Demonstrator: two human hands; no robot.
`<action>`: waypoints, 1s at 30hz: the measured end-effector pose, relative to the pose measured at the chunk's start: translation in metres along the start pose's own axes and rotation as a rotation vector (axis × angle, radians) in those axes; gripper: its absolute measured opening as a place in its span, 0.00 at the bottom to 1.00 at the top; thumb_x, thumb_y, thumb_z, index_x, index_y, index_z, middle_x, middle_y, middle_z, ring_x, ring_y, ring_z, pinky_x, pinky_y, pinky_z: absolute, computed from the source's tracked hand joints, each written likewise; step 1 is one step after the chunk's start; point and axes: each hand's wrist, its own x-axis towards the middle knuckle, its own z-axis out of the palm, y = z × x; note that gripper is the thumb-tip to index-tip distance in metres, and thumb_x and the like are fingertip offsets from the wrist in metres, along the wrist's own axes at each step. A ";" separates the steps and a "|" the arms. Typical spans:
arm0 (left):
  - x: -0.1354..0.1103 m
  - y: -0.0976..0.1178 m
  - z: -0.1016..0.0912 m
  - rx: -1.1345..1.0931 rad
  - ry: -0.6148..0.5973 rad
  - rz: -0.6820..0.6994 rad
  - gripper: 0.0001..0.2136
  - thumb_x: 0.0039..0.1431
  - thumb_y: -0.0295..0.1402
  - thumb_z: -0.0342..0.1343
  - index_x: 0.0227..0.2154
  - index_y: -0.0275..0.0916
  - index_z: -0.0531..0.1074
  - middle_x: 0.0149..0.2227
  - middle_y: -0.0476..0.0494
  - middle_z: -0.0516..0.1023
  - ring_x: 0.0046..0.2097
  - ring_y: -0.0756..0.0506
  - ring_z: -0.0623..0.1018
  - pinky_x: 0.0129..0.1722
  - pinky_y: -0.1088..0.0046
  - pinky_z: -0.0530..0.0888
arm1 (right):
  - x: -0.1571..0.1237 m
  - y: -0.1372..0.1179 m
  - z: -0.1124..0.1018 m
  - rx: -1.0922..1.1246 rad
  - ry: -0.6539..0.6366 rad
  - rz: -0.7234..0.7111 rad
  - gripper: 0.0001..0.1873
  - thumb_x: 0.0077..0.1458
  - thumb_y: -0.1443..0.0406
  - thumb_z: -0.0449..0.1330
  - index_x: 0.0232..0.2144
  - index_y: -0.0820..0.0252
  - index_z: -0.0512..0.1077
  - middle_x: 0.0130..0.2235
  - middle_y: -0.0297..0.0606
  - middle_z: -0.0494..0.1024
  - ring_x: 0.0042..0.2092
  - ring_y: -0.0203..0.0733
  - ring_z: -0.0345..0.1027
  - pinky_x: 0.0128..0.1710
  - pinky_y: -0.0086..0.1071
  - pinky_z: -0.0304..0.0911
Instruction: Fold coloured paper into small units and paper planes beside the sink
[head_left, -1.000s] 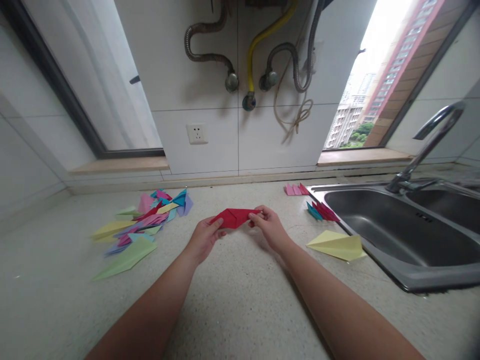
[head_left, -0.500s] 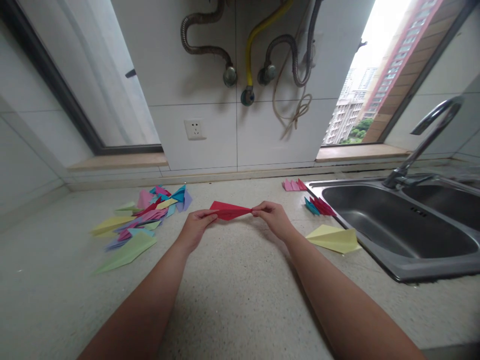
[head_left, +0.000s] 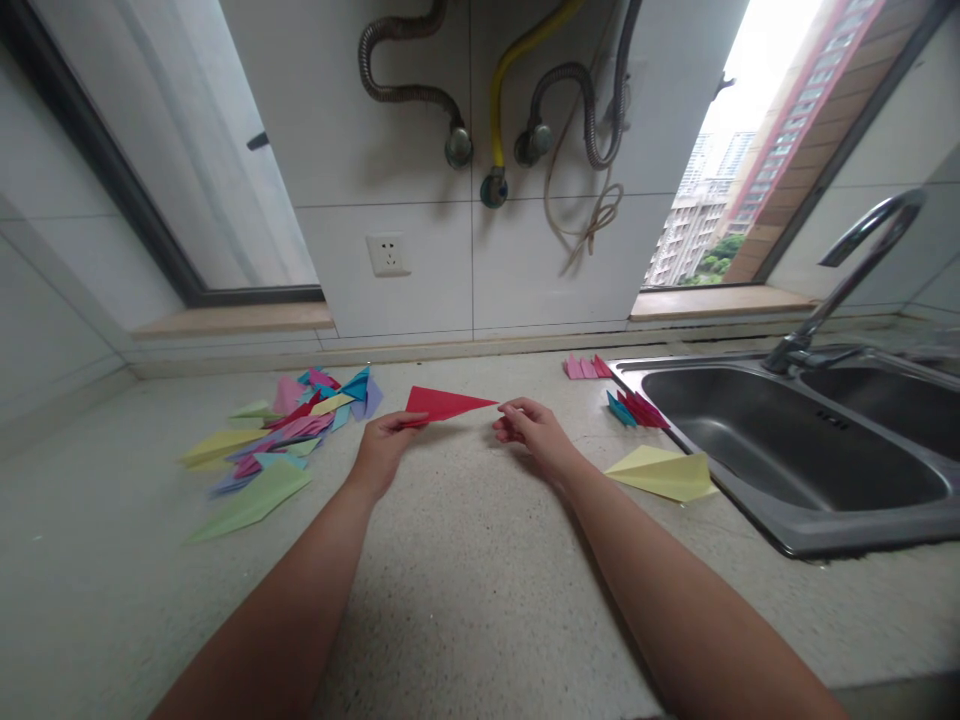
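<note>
head view: your left hand (head_left: pixel 382 452) pinches a red paper (head_left: pixel 442 403) at its lower wide end, thumb on top. the paper is folded to a long wedge, wide end to your left, narrowing to a point on your right. it sits over the counter (head_left: pixel 465 580), between your two hands, in front of the wall.

your right hand (head_left: pixel 531 435): fingers loosely curled, fingertips right at the paper's point. cannot tell whether they touch it.

to your left, near the left hand, a loose heap of folded papers (head_left: pixel 300 425) in pink, blue, purple, yellow and green, many overlapping. a pale green paper (head_left: pixel 255 500) lies on the near side of it.

to your right, a pale yellow paper (head_left: pixel 664 473) lies folded, its narrow end near your right forearm, its wide end just beside the sink (head_left: pixel 840 538). beyond it, a small group of teal and dark red papers (head_left: pixel 641 410) along the sink's left edge; farther back, a short row of pink papers (head_left: pixel 583 368).

wall ahead: socket (head_left: pixel 388 256), yellow pipe (head_left: pixel 496 110). tap (head_left: pixel 817 315) behind the sink.
</note>
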 end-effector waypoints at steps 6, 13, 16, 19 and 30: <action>-0.004 0.004 0.002 0.125 -0.068 0.035 0.10 0.47 0.26 0.62 0.34 0.40 0.82 0.37 0.41 0.82 0.41 0.43 0.79 0.46 0.66 0.71 | 0.001 0.003 0.007 0.079 -0.004 -0.002 0.20 0.50 0.52 0.65 0.39 0.61 0.73 0.33 0.41 0.81 0.30 0.37 0.74 0.36 0.35 0.70; -0.006 0.013 0.010 0.106 -0.116 0.070 0.11 0.47 0.25 0.62 0.35 0.39 0.81 0.44 0.41 0.79 0.47 0.43 0.76 0.53 0.65 0.69 | 0.003 0.005 0.004 -0.084 0.050 -0.068 0.16 0.47 0.55 0.67 0.33 0.62 0.76 0.28 0.39 0.80 0.33 0.40 0.74 0.40 0.37 0.70; -0.006 0.014 0.014 -0.019 -0.086 0.057 0.15 0.45 0.26 0.65 0.39 0.40 0.77 0.55 0.40 0.72 0.52 0.43 0.74 0.53 0.64 0.71 | 0.002 0.004 0.004 -0.150 0.053 -0.123 0.15 0.46 0.57 0.67 0.33 0.62 0.77 0.29 0.39 0.80 0.34 0.41 0.75 0.41 0.38 0.69; -0.008 0.013 0.016 -0.180 -0.079 -0.030 0.22 0.45 0.26 0.65 0.45 0.45 0.69 0.58 0.43 0.67 0.50 0.44 0.76 0.49 0.62 0.75 | 0.001 0.005 0.005 -0.216 0.046 -0.194 0.14 0.47 0.58 0.67 0.34 0.61 0.76 0.32 0.40 0.81 0.35 0.42 0.76 0.41 0.38 0.69; -0.006 0.003 0.012 -0.299 -0.164 -0.254 0.12 0.48 0.27 0.64 0.38 0.38 0.75 0.43 0.43 0.77 0.45 0.46 0.77 0.47 0.68 0.74 | -0.011 -0.004 0.020 -0.463 0.067 -0.450 0.10 0.53 0.58 0.63 0.35 0.57 0.76 0.35 0.40 0.80 0.37 0.43 0.74 0.43 0.39 0.70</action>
